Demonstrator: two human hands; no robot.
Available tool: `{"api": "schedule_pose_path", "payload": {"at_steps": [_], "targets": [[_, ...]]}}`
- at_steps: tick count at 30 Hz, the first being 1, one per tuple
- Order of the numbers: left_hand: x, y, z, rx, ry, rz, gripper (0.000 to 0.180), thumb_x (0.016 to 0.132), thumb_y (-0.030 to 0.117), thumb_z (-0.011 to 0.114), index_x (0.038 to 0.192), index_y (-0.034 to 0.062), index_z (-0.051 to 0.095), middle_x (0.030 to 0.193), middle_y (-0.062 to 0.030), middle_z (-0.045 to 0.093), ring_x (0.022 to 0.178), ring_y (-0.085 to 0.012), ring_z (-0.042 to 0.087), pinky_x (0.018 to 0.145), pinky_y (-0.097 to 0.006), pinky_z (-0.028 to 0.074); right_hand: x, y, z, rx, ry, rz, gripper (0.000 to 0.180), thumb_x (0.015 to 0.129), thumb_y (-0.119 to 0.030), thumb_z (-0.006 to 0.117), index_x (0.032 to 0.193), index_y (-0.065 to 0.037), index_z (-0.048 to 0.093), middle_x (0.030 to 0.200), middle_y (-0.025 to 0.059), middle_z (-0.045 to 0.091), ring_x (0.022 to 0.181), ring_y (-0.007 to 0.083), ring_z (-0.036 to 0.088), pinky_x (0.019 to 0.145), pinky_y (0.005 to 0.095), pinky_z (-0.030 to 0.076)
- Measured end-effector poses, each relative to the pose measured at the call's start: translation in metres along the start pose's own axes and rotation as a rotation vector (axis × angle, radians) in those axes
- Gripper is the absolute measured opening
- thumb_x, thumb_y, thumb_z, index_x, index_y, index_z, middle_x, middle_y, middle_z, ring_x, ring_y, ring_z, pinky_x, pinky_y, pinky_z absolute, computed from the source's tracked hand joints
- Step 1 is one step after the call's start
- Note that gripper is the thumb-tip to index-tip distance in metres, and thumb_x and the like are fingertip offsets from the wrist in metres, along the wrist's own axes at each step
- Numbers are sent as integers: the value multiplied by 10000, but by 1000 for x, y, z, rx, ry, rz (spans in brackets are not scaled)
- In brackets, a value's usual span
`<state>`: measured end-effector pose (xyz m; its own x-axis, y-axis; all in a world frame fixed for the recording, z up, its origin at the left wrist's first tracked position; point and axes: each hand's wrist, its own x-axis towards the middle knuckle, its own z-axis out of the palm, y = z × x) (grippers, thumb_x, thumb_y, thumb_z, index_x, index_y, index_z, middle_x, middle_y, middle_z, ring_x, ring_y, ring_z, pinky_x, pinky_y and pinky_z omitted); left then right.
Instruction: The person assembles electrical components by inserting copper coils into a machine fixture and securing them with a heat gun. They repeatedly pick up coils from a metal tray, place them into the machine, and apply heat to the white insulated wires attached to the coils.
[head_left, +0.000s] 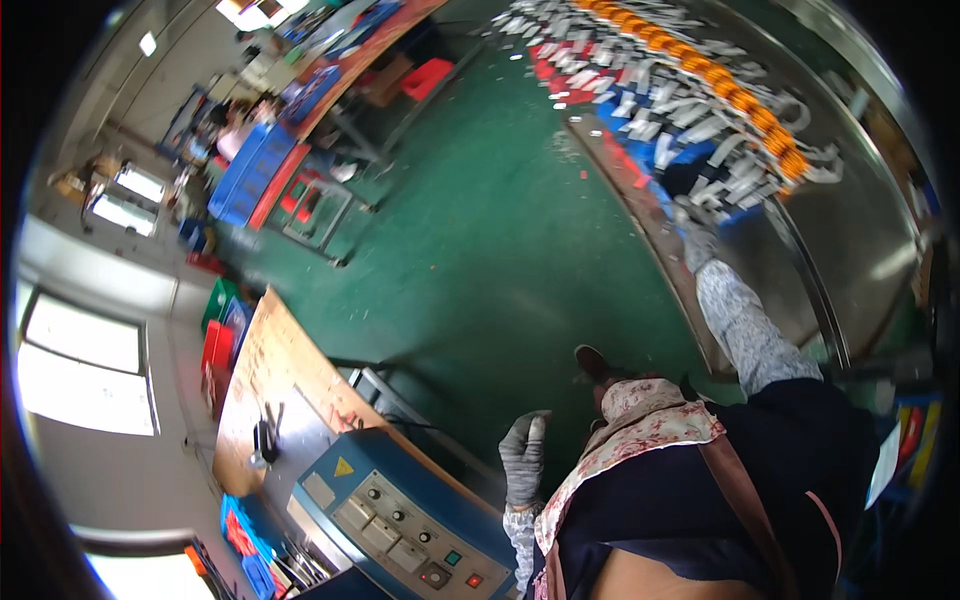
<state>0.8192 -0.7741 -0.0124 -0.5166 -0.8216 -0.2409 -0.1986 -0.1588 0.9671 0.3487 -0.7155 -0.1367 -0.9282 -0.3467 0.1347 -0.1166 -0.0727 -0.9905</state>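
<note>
Orange coil row (720,90): beyond right hand (698,238), long axis running away leftward. Right grip: can't tell. Left hand (522,460): well apart, loosely curled.

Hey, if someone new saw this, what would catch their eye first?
Probably the bright orange row amid white strips at the upper right, with the gloved right hand at the pile's near end. Next, the blue machine with knobs and a red button, low and left of centre. The green floor spreads between them.
</note>
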Motion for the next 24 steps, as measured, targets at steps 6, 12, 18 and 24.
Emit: {"api": "schedule_pose_path", "payload": {"at_steps": [6, 12, 18, 24], "targets": [[78, 36, -54, 270, 130, 182, 137, 843, 92, 564, 909, -6, 634, 865, -152, 629, 783, -264, 604, 717, -326, 470, 22, 191, 43, 108, 336, 72, 185, 888, -229, 513, 886, -60, 586, 716, 18, 558, 580, 118, 468, 553, 284, 394], [88, 61, -93, 344, 336, 47, 177, 868, 125, 537, 948, -9, 620, 878, -148, 629, 827, -246, 614, 724, -314, 471, -60, 162, 270, 371, -746, 1179, 236, 811, -228, 630, 983, -85, 554, 946, 111, 642, 658, 200, 580, 483, 277, 459], [107, 43, -126, -15, 482, 10, 209, 892, 151, 533, 984, -14, 622, 894, -111, 644, 833, -164, 603, 750, -283, 469, -179, 26, 440, 145, -1367, 1054, 175, 850, -127, 571, 1017, -75, 577, 894, 91, 648, 686, 137, 604, 568, 235, 502], [117, 37, -234, -70, 625, -19, 236, 901, 182, 521, 989, -14, 619, 891, -86, 639, 845, -125, 578, 768, -267, 458, -239, 16, 511, -143, -1776, 872, 178, 859, -116, 554, 1024, -50, 555, 870, 99, 644, 658, 132, 601, 557, 238, 505]]}}
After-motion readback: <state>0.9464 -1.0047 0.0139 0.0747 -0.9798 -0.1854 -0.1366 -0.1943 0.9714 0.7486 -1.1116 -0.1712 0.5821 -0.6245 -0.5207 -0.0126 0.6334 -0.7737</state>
